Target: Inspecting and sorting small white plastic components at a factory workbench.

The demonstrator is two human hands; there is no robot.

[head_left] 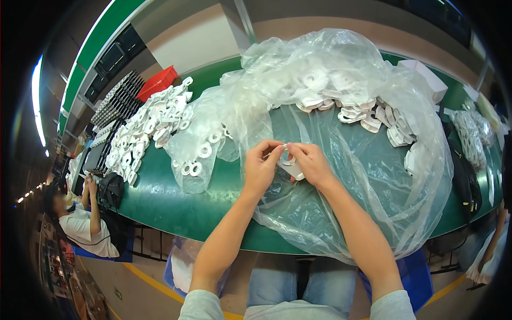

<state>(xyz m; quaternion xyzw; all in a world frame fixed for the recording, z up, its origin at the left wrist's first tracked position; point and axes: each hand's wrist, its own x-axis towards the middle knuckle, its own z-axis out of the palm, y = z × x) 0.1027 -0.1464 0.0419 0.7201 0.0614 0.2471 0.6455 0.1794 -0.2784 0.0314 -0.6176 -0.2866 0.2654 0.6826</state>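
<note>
My left hand and my right hand meet over the green table, both pinching one small white plastic piece with a round hole. The piece is held just above a large clear plastic bag spread open on the table. Several more white pieces lie in a row inside the bag, beyond my hands.
A heap of the same white pieces covers the table's left end, beside a red bin and dark trays. A smaller clear bag with pieces lies left of my hands. A white box stands far right. Another person sits at the left.
</note>
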